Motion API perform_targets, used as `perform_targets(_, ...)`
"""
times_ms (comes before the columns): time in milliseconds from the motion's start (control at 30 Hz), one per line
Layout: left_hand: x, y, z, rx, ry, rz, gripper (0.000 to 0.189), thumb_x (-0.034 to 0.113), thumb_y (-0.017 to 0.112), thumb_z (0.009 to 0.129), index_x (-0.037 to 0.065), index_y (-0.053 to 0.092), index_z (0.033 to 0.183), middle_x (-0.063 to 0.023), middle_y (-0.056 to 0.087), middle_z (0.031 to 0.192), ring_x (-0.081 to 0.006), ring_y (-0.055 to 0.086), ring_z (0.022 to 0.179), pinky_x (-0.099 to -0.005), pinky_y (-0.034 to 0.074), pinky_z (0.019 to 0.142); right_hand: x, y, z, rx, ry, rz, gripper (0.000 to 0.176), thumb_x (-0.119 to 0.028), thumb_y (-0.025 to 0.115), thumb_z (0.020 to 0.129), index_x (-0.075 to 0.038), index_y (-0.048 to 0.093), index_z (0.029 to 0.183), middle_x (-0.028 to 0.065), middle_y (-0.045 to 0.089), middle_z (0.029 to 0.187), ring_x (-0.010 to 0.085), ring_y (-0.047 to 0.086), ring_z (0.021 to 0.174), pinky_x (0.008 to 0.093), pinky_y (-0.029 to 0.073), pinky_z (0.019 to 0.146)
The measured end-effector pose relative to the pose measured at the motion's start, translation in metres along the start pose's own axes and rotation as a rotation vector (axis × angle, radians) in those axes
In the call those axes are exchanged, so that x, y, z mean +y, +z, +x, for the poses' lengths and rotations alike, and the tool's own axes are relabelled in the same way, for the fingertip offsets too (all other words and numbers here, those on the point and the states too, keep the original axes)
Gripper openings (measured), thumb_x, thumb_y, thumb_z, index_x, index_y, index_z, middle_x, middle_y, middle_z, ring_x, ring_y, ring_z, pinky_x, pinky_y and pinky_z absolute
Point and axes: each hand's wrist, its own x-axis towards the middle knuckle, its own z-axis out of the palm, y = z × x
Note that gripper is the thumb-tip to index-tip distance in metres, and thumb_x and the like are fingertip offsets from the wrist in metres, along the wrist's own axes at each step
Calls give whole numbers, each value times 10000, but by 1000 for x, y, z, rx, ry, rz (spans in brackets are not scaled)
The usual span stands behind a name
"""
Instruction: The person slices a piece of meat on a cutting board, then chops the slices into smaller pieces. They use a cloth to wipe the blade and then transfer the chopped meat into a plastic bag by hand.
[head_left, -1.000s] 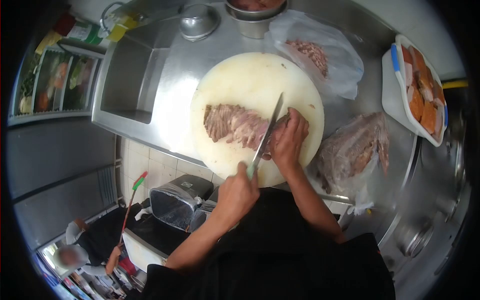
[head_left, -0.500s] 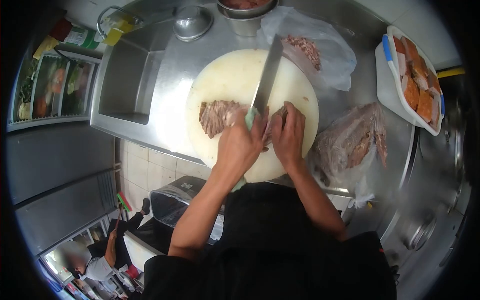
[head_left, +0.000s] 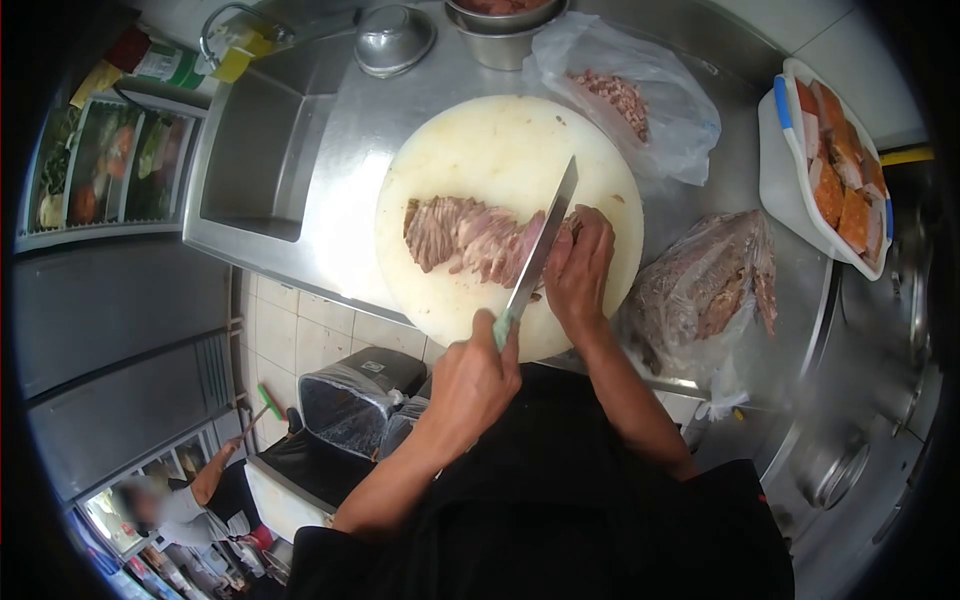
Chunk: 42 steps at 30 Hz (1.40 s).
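Your table (head_left: 345, 150) is bare metal, smooth and glossy, with a blown-out white glare by the board. The sink (head_left: 255, 150) looks like the same metal, its inside duller. The round cutting board (head_left: 480, 140) is pale and matt, probably plastic, faintly stained. Your knife (head_left: 545, 235) has a smooth metal blade with a soft sheen. The upturned bowl (head_left: 394, 40) is shiny metal. You have thin, crinkled, translucent plastic in the bag (head_left: 675, 120) and a clear, glossy, wrinkled wrap over the meat (head_left: 710, 290). The white tub (head_left: 790, 190) looks like smooth plastic; your apron (head_left: 540, 480) is matt black cloth.
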Motion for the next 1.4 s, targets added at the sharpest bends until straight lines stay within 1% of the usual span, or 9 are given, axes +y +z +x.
perform_targets(200,-9,-13,-34,-90,-101,15,219,152,594,966,-47,504,983,-338,559,619,-552,576,627,-597,441,554,-2,-1,0,6,19,-10,389,-103,555,925,48,484,1276,242,509,1237,417,520,1112,504,423,965)
perform_targets(400,1,16,42,24,55,-28,244,154,599,957,-64,502,1009,-353,565,629,-558,580,630,-611,456,574,-3,1,3,-8,6,-5,401,-71,559,893,50,485,1268,230,516,1213,411,515,1082,517,411,949)
perform_targets(667,-25,20,-8,-71,-27,25,277,201,573,960,-57,501,1031,-338,590,615,-533,619,628,-592,498,564,-2,0,1,-11,-15,3,398,-55,561,893,65,469,1261,241,517,1197,416,501,1088,522,397,940)
perform_targets(900,-5,46,76,196,220,-64,396,202,585,960,-137,510,1151,-389,595,700,-566,606,689,-599,499,660,2,5,3,-41,8,76,402,-25,555,880,48,462,1264,242,528,1170,416,492,1076,523,394,937)
perform_targets(967,-2,36,65,132,147,-84,411,199,580,957,-149,504,1163,-415,597,759,-579,609,761,-604,498,712,3,5,6,-33,-26,58,397,-27,558,882,51,462,1259,246,528,1159,419,493,1057,524,394,931)
perform_targets(1033,-9,28,38,-81,-81,-64,411,203,583,953,-135,506,1172,-437,590,800,-589,601,789,-608,494,736,1,6,4,0,-35,42,389,-29,555,889,55,462,1257,248,528,1158,421,495,1053,524,394,933)
perform_targets(1167,-18,52,72,140,170,-83,406,221,572,958,-116,508,1174,-396,623,823,-549,627,761,-610,489,712,1,4,3,-14,-56,52,397,-33,560,899,58,456,1271,246,530,1158,418,499,1053,514,395,937)
perform_targets(1333,25,18,114,0,0,-147,409,292,553,974,-90,566,1122,-347,651,807,-521,646,761,-547,518,714,8,-4,5,-61,-27,148,382,-90,588,915,17,496,1270,219,546,1187,404,501,1077,499,406,937)
perform_targets(1400,13,12,101,106,58,-173,402,286,550,981,-91,568,1120,-344,652,803,-519,649,766,-544,519,717,1,-14,7,-33,-72,-175,350,-125,607,917,-32,560,1251,190,559,1207,389,511,1064,478,431,914)
